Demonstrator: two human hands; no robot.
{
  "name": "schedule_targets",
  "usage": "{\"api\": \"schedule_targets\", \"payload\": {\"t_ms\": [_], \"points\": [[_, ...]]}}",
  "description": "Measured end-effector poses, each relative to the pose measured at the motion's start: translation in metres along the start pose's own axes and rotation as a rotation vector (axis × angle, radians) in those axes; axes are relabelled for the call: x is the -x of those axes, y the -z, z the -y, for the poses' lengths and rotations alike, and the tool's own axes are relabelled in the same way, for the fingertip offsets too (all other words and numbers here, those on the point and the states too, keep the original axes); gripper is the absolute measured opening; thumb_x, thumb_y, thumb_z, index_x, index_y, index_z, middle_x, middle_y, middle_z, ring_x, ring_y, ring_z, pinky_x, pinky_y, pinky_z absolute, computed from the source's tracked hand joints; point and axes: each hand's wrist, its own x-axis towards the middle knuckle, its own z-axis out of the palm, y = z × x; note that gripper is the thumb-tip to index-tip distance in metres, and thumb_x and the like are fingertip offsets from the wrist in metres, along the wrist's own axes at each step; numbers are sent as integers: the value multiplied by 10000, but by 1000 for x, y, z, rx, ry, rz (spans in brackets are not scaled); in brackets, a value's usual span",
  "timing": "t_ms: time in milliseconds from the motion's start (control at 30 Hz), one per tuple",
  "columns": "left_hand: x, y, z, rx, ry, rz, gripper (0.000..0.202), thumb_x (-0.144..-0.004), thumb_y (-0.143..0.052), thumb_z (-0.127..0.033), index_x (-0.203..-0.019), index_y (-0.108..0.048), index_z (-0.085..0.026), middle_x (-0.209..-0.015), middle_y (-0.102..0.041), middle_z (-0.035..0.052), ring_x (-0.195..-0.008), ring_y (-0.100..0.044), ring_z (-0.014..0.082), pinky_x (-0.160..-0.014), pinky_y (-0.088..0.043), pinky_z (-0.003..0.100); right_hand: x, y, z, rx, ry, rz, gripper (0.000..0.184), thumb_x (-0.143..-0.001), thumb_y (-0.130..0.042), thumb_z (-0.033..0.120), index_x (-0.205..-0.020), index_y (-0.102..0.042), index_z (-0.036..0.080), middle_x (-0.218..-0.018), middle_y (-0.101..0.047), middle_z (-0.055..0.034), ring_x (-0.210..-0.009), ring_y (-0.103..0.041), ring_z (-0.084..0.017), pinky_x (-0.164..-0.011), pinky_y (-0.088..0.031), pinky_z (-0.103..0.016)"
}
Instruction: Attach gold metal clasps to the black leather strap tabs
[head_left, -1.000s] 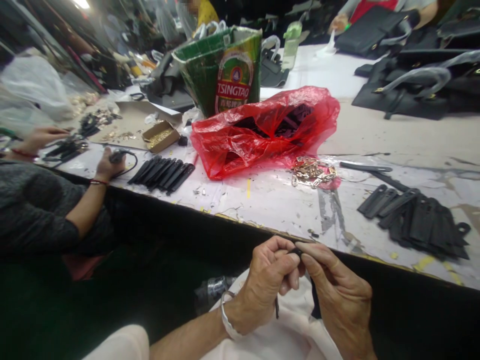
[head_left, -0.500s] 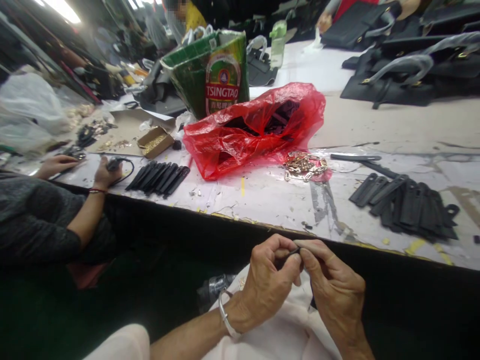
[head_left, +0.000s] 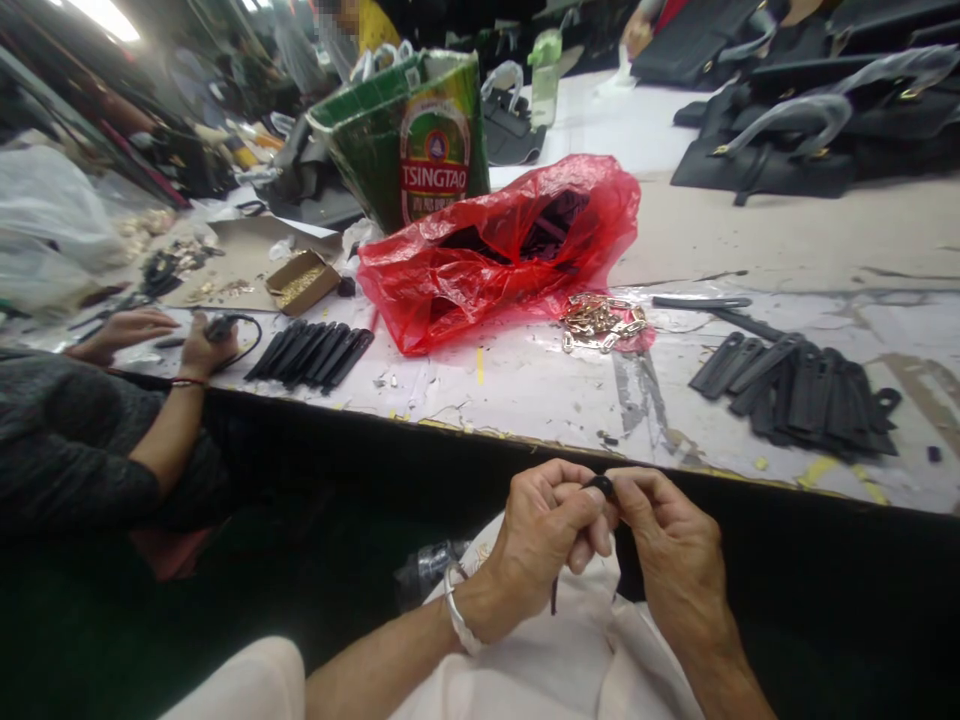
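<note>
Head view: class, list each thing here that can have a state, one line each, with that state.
left hand, pinching the small black piece
right hand, pinching it from the other side
small black piece, held between both hands
red plastic bag, crumpled, open, dark pieces inside
Tsingtao carton, upright, open-topped
small cardboard box, open, holding gold hardware
plastic bottle, upright

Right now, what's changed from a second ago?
The view drifted, so the table scene slid left and slightly up in frame. The left hand and right hand still pinch the small black piece between them; nothing was let go. The red plastic bag and black strips lie as before.
</note>
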Motion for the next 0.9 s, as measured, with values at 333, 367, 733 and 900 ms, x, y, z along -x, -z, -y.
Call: {"api": "schedule_targets", "payload": {"t_ms": [333,367,733,900], "points": [[-2,-1,-3,1,7,-31,316,-742,-683,-355,-899,-516,-137,-445,-501,-71,-346,-289,26,-380,-174,178,17,0,24,150,279,-88,76,-858,-696,307,-911,-714,254,-735,-669,15,-590,-602,-140,-632,-522,-241],[-1,-1,-3,2,6,-32,316,-746,-681,-356,-902,-516,-137,-450,-504,-70,-348,-288,26,-381,-173,178,17,-1,25,165,292,-92,62,-863,-690,300,-900,-710,254,-726,-670,16,-584,-603,-141,-622,-523,-241],[5,-6,0,-14,-90,-56,194,-776,-648,-263,-865,-534,-133,-442,-502,-70,-363,-326,20,-409,-251,158,21,1,29,109,270,-110,71,-857,-697,292,-902,-734,251,-740,-703,15,-565,-638,-150,-565,-543,-237],[7,-7,4,-145,-163,-101,86,-822,-590,-197,-871,-548,-141,-487,-512,-69,-402,-389,30,-452,-343,158,21,1,28,164,346,-104,87,-871,-665,270,-917,-733,239,-847,-733,-1,-666,-679,-171,-675,-578,-259]]}}
